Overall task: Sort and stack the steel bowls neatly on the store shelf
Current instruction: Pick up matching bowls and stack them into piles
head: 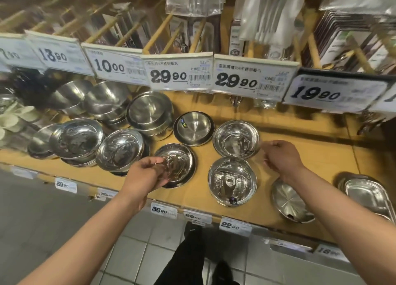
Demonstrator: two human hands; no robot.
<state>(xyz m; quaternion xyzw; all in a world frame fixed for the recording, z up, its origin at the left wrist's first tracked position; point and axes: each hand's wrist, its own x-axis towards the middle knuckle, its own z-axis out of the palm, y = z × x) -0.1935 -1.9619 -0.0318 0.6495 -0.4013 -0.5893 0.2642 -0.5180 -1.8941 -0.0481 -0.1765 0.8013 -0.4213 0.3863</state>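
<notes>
Wooden shelf [300,156]: bowl [180,167] rim between left fingers [154,162].

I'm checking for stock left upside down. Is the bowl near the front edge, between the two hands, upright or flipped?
Upright. The bowl sits mouth up on the shelf; its shiny inside and flat bottom are visible.

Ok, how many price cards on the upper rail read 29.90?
2. The left 29.90 card hangs above the stack of flat-bottomed bowls; the right 29.90 card adjoins it. Cards at both frame edges are cut off and unreadable.
</notes>
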